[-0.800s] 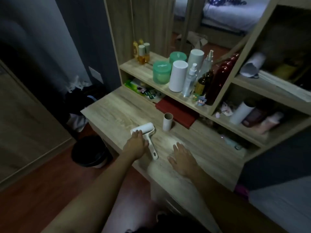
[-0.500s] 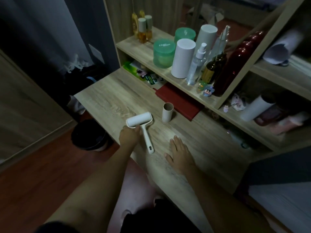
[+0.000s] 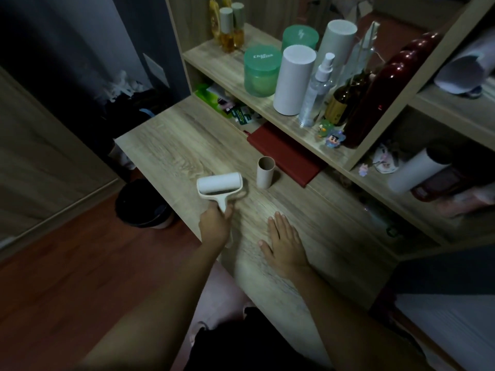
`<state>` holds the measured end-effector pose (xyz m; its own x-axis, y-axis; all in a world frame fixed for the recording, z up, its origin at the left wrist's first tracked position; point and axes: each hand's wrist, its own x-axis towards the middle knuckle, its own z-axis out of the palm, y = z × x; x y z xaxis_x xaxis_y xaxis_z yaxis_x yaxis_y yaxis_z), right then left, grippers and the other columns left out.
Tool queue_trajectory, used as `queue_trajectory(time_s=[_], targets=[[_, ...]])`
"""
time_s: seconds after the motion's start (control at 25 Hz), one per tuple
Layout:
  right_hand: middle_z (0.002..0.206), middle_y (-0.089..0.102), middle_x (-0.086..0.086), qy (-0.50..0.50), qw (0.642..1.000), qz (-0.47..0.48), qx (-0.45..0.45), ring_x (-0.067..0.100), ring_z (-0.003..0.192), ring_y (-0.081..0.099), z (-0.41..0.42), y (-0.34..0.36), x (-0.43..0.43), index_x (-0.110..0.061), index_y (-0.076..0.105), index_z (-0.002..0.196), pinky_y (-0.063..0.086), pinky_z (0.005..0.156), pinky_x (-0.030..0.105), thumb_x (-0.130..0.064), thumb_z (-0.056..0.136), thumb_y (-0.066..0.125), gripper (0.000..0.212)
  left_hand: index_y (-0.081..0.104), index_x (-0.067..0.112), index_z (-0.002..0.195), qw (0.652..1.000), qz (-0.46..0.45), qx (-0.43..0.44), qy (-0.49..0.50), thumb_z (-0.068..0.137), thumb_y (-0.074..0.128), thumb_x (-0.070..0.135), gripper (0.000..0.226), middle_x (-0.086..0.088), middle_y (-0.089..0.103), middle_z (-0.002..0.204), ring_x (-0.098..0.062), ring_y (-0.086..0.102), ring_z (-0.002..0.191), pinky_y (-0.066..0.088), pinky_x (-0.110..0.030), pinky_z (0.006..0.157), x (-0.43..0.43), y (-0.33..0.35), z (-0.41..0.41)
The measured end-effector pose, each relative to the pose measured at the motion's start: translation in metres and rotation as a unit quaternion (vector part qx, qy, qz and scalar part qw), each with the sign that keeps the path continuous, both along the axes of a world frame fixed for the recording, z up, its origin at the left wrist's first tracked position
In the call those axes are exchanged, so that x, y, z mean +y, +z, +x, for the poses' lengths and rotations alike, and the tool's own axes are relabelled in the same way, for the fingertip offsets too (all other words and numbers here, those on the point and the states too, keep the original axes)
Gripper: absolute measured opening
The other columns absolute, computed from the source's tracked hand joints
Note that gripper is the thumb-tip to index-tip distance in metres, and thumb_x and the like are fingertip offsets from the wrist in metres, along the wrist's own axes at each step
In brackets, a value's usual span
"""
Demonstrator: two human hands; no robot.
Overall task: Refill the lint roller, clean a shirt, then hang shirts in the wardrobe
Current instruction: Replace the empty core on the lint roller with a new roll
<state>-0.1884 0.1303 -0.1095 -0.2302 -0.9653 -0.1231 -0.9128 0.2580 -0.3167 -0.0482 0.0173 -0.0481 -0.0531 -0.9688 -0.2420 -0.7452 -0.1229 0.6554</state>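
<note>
Head view, looking down at a wooden desk (image 3: 171,151) under open shelves. The left hand (image 3: 215,226) is curled round the handle of a white lint roller (image 3: 219,184), with the roller head pointing away from the person over the desk top – whether it touches the wood I cannot tell. The right hand (image 3: 284,243) lies flat on the desk, fingers straight and a little spread, holding nothing. A bare cardboard tube (image 3: 265,172) stands upright just right of the roller head, beside a dark red notebook (image 3: 286,153).

On the shelf above, a green jar (image 3: 261,70) has white lettering on its lid, too blurred to read; a second green jar (image 3: 300,36) behind it shows a lightning-bolt mark. A white cylinder (image 3: 293,79), a clear spray bottle (image 3: 316,95) and a brown bottle (image 3: 342,103) with a gold label – its print unreadable – stand alongside. A dark bin (image 3: 142,203) sits on the floor left of the desk.
</note>
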Motion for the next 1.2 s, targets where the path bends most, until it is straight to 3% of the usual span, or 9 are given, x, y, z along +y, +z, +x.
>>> queue_trajectory(time_s=[0.08, 0.24, 0.44, 0.56, 0.68, 0.8, 0.96, 1.12, 1.2], targets=[[0.147, 0.039, 0.007, -0.055, 0.993, -0.024, -0.105, 0.022, 0.136, 0.035, -0.005, 0.010, -0.006, -0.017, 0.037, 0.140, 0.032, 0.110, 0.039, -0.056, 0.085, 0.017, 0.070, 0.051, 0.002, 0.084, 0.999, -0.029, 0.006, -0.019, 0.093, 0.051, 0.039, 0.038, -0.008, 0.057, 0.067, -0.033, 0.059, 0.071, 0.029, -0.031, 0.060, 0.021, 0.006, 0.008], [0.107, 0.060, 0.005, -0.197, 0.927, -0.119, -0.297, 0.018, 0.097, 0.058, -0.008, 0.046, -0.040, -0.028, 0.049, 0.111, 0.047, 0.078, 0.035, -0.056, 0.088, 0.024, 0.045, 0.042, 0.013, 0.079, 0.996, -0.054, 0.002, -0.073, 0.092, 0.052, 0.040, 0.031, 0.006, 0.042, 0.059, -0.018, 0.047, 0.060, 0.025, -0.028, 0.058, 0.049, 0.005, 0.010], [0.112, 0.062, 0.002, -0.283, 0.850, -0.065, -0.439, 0.016, 0.088, 0.064, -0.001, 0.065, -0.059, -0.029, 0.048, 0.125, 0.052, 0.087, 0.043, -0.069, 0.084, 0.022, 0.063, 0.053, 0.007, 0.092, 0.983, -0.086, 0.005, -0.161, 0.093, 0.051, 0.039, 0.032, -0.003, 0.054, 0.072, -0.023, 0.056, 0.068, 0.029, -0.028, 0.062, 0.065, -0.004, 0.000], [0.107, 0.064, 0.008, -0.320, 0.818, -0.088, -0.470, 0.014, 0.075, 0.063, -0.002, 0.073, -0.058, -0.016, 0.054, 0.123, 0.055, 0.074, 0.037, -0.050, 0.095, 0.029, 0.050, 0.057, 0.005, 0.101, 0.974, -0.117, 0.004, -0.195, 0.092, 0.053, 0.040, 0.036, -0.010, 0.063, 0.081, -0.024, 0.060, 0.073, 0.033, -0.027, 0.064, 0.066, -0.001, -0.003], [0.106, 0.060, 0.014, -0.344, 0.789, -0.115, -0.497, 0.025, 0.086, 0.061, -0.014, 0.082, -0.056, -0.008, 0.052, 0.124, 0.050, 0.062, 0.027, -0.038, 0.099, 0.031, 0.045, 0.061, 0.010, 0.105, 0.979, -0.116, 0.040, -0.163, 0.093, 0.050, 0.039, 0.034, -0.005, 0.066, 0.082, -0.020, 0.061, 0.075, 0.043, -0.029, 0.069, 0.058, 0.014, 0.001], [0.109, 0.058, 0.016, -0.334, 0.790, -0.117, -0.501, 0.029, 0.096, 0.060, -0.025, 0.086, -0.051, -0.007, 0.050, 0.127, 0.052, 0.067, 0.029, -0.037, 0.099, 0.033, 0.045, 0.064, 0.010, 0.104, 0.982, -0.128, 0.122, -0.061, 0.094, 0.051, 0.034, 0.030, 0.001, 0.065, 0.081, -0.014, 0.062, 0.075, 0.045, -0.025, 0.068, 0.037, 0.035, 0.001], [0.104, 0.062, 0.017, -0.330, 0.799, -0.106, -0.491, 0.024, 0.083, 0.063, -0.030, 0.085, -0.048, -0.011, 0.053, 0.121, 0.055, 0.076, 0.041, -0.043, 0.097, 0.034, 0.045, 0.058, 0.016, 0.118, 0.967, -0.112, 0.202, -0.105, 0.087, 0.061, 0.036, 0.037, 0.005, 0.061, 0.104, -0.006, 0.060, 0.089, 0.047, -0.009, 0.071, 0.029, 0.049, -0.016], [0.105, 0.060, 0.016, -0.400, 0.717, -0.132, -0.556, 0.025, 0.085, 0.061, -0.032, 0.087, -0.050, -0.016, 0.058, 0.104, 0.050, 0.066, 0.033, -0.038, 0.095, 0.039, 0.030, 0.058, 0.016, 0.117, 0.964, -0.118, 0.217, -0.100, 0.082, 0.068, 0.033, 0.040, 0.000, 0.057, 0.109, -0.011, 0.058, 0.095, 0.052, -0.024, 0.079, 0.041, 0.052, -0.033], [0.107, 0.060, 0.017, -0.441, 0.676, -0.142, -0.573, 0.030, 0.094, 0.060, -0.034, 0.088, -0.051, -0.017, 0.059, 0.093, 0.049, 0.070, 0.034, -0.034, 0.092, 0.043, 0.023, 0.059, 0.014, 0.118, 0.961, -0.128, 0.220, -0.109, 0.081, 0.070, 0.030, 0.042, -0.001, 0.055, 0.112, -0.010, 0.057, 0.095, 0.052, -0.020, 0.078, 0.049, 0.057, -0.041]])
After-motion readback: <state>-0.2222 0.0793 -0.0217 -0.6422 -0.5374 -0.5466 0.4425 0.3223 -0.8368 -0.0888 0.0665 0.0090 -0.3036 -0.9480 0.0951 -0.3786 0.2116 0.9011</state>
